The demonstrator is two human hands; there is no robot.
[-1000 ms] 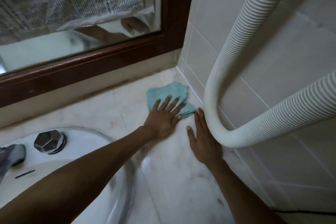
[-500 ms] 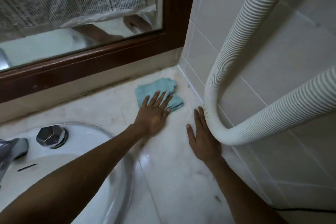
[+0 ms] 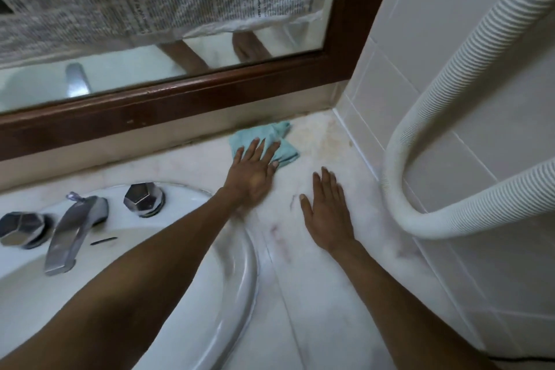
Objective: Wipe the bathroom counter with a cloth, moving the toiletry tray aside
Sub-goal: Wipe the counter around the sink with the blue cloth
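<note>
- Cloth lay on the counter, close to the back corner and just below the brown mirror frame. It was light blue-green and bunched up.
- The left hand pressed flat on the cloth, with its fingers straight and spread a little.
- The right hand lay flat on the bare counter, fingers straight and close together. It held nothing and did not touch the cloth.
- A white bumpy hose hung in a loop by the tiled wall, near the right hand.
- The white sink sat under the left arm, with a shiny tap and two knobs.
</note>
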